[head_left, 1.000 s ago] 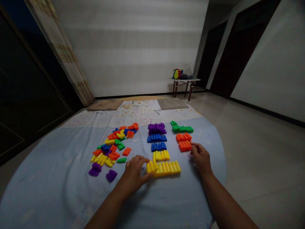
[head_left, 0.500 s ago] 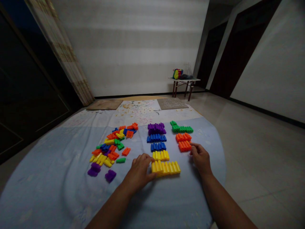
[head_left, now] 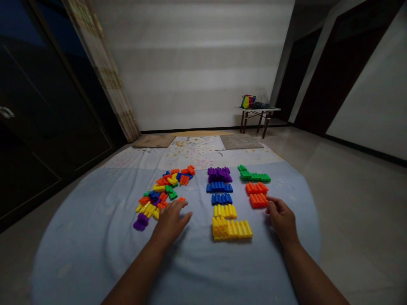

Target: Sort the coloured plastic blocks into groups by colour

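On the left, my left hand is open above the near edge of a mixed pile of plastic blocks, fingers forward and thumb apart. It hides part of the pile. Nothing shows in its grasp. My right hand has its fingers curled, their tips at the right end of the nearer row of orange blocks. Between the hands lie yellow blocks, stacked higher at the left end, with a shorter yellow row behind. Farther back are two blue rows and a purple stack.
Green blocks sit behind the orange rows, and a purple block lies at the pile's near end. A blue cloth covers the round table. Two mats lie at its far side. A small table holding bags stands by the wall.
My left hand has left the yellow stack and moved left to the pile. My right hand stays by the orange blocks. The whole view has shifted, so things appear farther right.
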`<state>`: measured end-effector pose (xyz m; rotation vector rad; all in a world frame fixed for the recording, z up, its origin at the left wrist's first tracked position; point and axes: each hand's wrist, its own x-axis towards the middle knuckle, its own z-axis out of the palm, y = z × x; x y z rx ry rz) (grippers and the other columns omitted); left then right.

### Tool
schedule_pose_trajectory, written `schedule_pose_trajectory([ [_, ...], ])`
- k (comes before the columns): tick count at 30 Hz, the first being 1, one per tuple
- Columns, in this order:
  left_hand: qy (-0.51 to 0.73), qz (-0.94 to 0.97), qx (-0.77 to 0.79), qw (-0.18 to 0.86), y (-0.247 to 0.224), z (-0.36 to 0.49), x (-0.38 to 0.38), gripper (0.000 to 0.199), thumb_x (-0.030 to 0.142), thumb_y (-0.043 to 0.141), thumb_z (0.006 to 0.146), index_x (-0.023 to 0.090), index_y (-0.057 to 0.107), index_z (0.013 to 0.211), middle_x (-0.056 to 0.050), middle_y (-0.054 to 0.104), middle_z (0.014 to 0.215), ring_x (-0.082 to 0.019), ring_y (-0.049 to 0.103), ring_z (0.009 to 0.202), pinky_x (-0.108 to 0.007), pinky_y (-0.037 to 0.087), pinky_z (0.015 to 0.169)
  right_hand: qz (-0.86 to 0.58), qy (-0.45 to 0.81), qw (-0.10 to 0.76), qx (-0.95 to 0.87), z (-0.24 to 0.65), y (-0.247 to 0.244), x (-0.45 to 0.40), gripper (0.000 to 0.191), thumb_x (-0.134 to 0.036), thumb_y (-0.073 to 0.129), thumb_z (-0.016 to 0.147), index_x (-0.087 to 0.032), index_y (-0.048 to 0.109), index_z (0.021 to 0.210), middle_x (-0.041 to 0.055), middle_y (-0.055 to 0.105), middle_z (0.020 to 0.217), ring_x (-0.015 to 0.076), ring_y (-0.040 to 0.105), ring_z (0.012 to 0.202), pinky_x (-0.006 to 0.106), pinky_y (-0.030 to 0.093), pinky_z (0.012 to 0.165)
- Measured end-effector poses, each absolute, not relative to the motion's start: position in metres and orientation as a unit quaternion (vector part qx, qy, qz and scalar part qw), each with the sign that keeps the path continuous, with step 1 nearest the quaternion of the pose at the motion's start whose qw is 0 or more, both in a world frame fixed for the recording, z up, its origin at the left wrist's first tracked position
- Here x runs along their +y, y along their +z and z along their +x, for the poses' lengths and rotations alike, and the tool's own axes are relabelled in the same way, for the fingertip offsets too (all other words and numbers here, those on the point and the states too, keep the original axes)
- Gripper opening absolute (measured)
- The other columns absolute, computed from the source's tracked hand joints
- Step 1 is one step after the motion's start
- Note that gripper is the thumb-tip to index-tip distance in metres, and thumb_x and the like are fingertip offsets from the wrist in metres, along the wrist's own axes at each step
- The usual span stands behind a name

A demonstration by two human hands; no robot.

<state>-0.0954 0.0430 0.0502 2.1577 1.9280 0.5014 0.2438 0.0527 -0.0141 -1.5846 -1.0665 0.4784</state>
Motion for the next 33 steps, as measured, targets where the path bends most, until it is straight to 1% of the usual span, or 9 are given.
schedule_pose_trajectory([
  [3, 0.127, 0.702, 0.700, 0.009, 0.043, -0.113, 0.052, 0.038, 0.035, 0.047, 0.081, 0.019, 0.056, 0.114, -0.010, 0.057, 0.117, -0.026, 0.048, 0.111, -0.042, 0.034, 0.092, -0.676, 0.204, 0.544, -0.452, 0.243, -0.012, 0.052, 0.047, -0.048, 0.049, 0.074, -0.012, 0.064, 0.100, 0.0006, 0.057, 0.058, 0.0143, 0.052, 0.050, 0.024, 0.040, 0.046],
  [6, 0.103, 0.688, 0.717, -0.029, 0.038, -0.120, 0.060, 0.040, 0.036, 0.045, 0.082, 0.018, 0.055, 0.116, -0.011, 0.058, 0.117, -0.027, 0.048, 0.111, -0.043, 0.033, 0.091, -0.679, 0.206, 0.537, -0.456, 0.243, -0.012, 0.051, 0.047, -0.049, 0.048, 0.075, -0.013, 0.063, 0.102, 0.0003, 0.057, 0.059, 0.0145, 0.052, 0.051, 0.024, 0.041, 0.047],
  [10, 0.102, 0.697, 0.709, -0.021, 0.034, -0.117, 0.067, 0.039, 0.035, 0.044, 0.082, 0.018, 0.056, 0.115, -0.011, 0.061, 0.114, -0.027, 0.049, 0.110, -0.043, 0.031, 0.092, -0.681, 0.203, 0.531, -0.461, 0.244, -0.014, 0.051, 0.047, -0.049, 0.048, 0.075, -0.013, 0.063, 0.102, 0.0005, 0.058, 0.061, 0.0144, 0.053, 0.052, 0.024, 0.042, 0.047],
  [14, 0.115, 0.708, 0.697, 0.001, 0.031, -0.110, 0.070, 0.032, 0.033, 0.045, 0.081, 0.020, 0.061, 0.106, -0.009, 0.065, 0.107, -0.026, 0.053, 0.105, -0.043, 0.031, 0.092, -0.680, 0.207, 0.529, -0.463, 0.247, -0.018, 0.051, 0.049, -0.050, 0.049, 0.074, -0.013, 0.063, 0.104, 0.0010, 0.059, 0.062, 0.0135, 0.051, 0.048, 0.023, 0.041, 0.043],
  [17, 0.151, 0.703, 0.695, 0.006, 0.033, -0.106, 0.068, 0.031, 0.034, 0.045, 0.082, 0.020, 0.062, 0.104, -0.009, 0.065, 0.106, -0.025, 0.054, 0.105, -0.044, 0.032, 0.092, -0.681, 0.213, 0.530, -0.458, 0.247, -0.019, 0.051, 0.050, -0.050, 0.049, 0.074, -0.013, 0.063, 0.104, 0.0009, 0.059, 0.062, 0.0133, 0.051, 0.047, 0.023, 0.041, 0.042],
  [19, 0.202, 0.701, 0.683, 0.027, 0.037, -0.101, 0.064, 0.032, 0.036, 0.043, 0.083, 0.019, 0.062, 0.103, -0.009, 0.064, 0.108, -0.024, 0.054, 0.105, -0.043, 0.033, 0.093, -0.681, 0.216, 0.529, -0.458, 0.247, -0.018, 0.052, 0.049, -0.050, 0.048, 0.075, -0.014, 0.063, 0.104, 0.0005, 0.058, 0.062, 0.0129, 0.050, 0.047, 0.023, 0.041, 0.042],
  [22, 0.257, 0.728, 0.627, 0.109, 0.045, -0.088, 0.053, 0.034, 0.040, 0.045, 0.082, 0.020, 0.061, 0.105, -0.008, 0.063, 0.110, -0.021, 0.054, 0.106, -0.040, 0.034, 0.096, -0.679, 0.214, 0.532, -0.459, 0.246, -0.017, 0.053, 0.046, -0.049, 0.048, 0.076, -0.014, 0.063, 0.102, -0.0002, 0.057, 0.060, 0.0129, 0.050, 0.047, 0.023, 0.041, 0.043],
  [27, 0.203, 0.777, 0.541, 0.251, 0.052, -0.060, 0.036, 0.050, 0.046, 0.057, 0.074, 0.023, 0.054, 0.118, -0.007, 0.058, 0.120, -0.023, 0.047, 0.115, -0.041, 0.029, 0.102, -0.675, 0.209, 0.542, -0.455, 0.245, -0.015, 0.053, 0.046, -0.049, 0.049, 0.075, -0.013, 0.063, 0.100, 0.0000, 0.057, 0.059, 0.0141, 0.052, 0.051, 0.023, 0.041, 0.045],
  [33, 0.169, 0.771, 0.549, 0.276, 0.043, -0.045, 0.039, 0.052, 0.045, 0.054, 0.074, 0.021, 0.053, 0.120, -0.008, 0.060, 0.114, -0.025, 0.050, 0.109, -0.044, 0.031, 0.098, -0.676, 0.202, 0.546, -0.452, 0.244, -0.014, 0.053, 0.045, -0.048, 0.049, 0.075, -0.013, 0.064, 0.099, -0.0004, 0.056, 0.059, 0.0136, 0.050, 0.049, 0.023, 0.040, 0.046],
])
